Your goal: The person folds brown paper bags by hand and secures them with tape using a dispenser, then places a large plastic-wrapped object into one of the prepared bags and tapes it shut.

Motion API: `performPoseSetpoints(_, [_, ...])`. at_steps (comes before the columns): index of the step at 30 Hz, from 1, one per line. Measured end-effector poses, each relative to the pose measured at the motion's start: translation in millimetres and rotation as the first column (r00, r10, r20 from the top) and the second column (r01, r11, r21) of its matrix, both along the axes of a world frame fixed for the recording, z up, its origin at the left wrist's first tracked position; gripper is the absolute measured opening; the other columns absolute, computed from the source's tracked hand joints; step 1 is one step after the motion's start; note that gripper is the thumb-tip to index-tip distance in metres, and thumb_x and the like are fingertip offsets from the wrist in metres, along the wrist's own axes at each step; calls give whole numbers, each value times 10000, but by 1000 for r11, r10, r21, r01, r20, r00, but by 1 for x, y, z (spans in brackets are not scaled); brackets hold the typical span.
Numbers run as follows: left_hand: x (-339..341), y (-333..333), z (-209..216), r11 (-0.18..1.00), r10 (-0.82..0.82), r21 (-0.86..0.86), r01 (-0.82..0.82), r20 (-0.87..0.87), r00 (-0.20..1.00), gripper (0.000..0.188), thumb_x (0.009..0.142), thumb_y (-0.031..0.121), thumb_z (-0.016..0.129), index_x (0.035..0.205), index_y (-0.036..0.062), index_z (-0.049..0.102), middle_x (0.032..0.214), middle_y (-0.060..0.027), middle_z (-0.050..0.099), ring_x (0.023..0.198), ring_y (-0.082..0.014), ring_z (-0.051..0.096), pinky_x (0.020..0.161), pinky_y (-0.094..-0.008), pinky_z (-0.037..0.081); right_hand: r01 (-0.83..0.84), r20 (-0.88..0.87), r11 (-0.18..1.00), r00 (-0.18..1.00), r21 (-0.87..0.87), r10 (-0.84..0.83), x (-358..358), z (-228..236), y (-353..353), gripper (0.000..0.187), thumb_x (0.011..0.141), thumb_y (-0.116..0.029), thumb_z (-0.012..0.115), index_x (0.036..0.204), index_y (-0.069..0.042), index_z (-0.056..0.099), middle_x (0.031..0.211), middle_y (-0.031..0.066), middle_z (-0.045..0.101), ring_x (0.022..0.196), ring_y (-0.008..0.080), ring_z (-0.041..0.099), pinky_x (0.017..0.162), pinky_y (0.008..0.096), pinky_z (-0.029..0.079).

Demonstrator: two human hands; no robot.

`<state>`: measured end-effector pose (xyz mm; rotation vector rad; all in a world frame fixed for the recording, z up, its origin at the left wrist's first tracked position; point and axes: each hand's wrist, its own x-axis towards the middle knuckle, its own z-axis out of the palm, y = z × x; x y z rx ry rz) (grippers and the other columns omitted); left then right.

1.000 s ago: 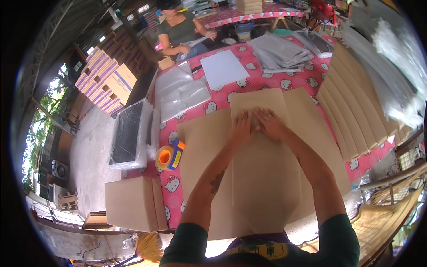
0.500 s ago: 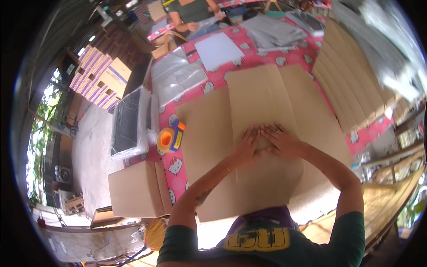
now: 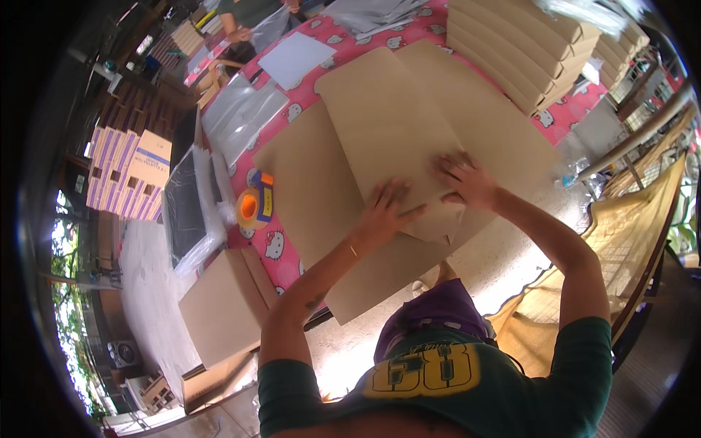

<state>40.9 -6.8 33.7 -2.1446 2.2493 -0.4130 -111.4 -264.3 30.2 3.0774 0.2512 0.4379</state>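
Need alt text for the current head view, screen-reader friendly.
A person's left hand and right hand are spread on a large brown cardboard piece on a pink patterned tablecloth. To its left are a tape dispenser and a plastic-wrapped dark panel; to its upper right, stacked cardboard.

Pink tablecloth printed with white cat faces [image 3: 274,244]: shows in patches at left and upper right.
Orange-and-blue tape dispenser with a round roll [image 3: 255,203]: sits on the tablecloth's left side.
Clear, crinkled flat plastic sheets [image 3: 244,120]: lie beyond the dispenser, near a thin white rectangular sheet [image 3: 296,60].
Dark rectangular panel wrapped in clear plastic [image 3: 186,212]: left of the dispenser.
Stacked cardboard cartons with purple edges [image 3: 128,171]: farther left (one tan face carries a blue stripe).
Co-worker in dark green [image 3: 252,11]: cut off by the top edge.
Yellow mesh cloth [image 3: 635,212]: slopes down the right side.
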Motion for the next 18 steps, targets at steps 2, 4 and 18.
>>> performPoseSetpoints(2, [-3,-2,-6,999,32,-38,-30,43,999,583,913,270,525,1471,402,421,1564,-194,316,1415,-455,314,1139,-581,271,45,89,999,995,-6,-44,-23,-27,13,609,909,-367,559,1472,-181,417,1402,78,480,1315,269,451,1150,501,309])
performPoseSetpoints(4, [-11,-5,-8,997,65,-35,-63,74,995,588,918,256,510,1478,404,410,1570,-196,306,1420,-441,318,1130,-580,286,41,187,999,981,14,-43,-45,-58,28,570,876,-270,567,1431,-174,478,1352,64,500,1262,269,484,1131,498,340])
performPoseSetpoints(18, [-50,48,-44,991,122,37,-126,-610,783,619,879,133,561,1451,-17,377,1499,-225,397,1400,-382,362,1169,-488,277,230,-120,950,971,211,-208,-49,-40,76,575,856,-149,546,1427,-174,487,1330,71,459,1314,267,450,1157,524,307])
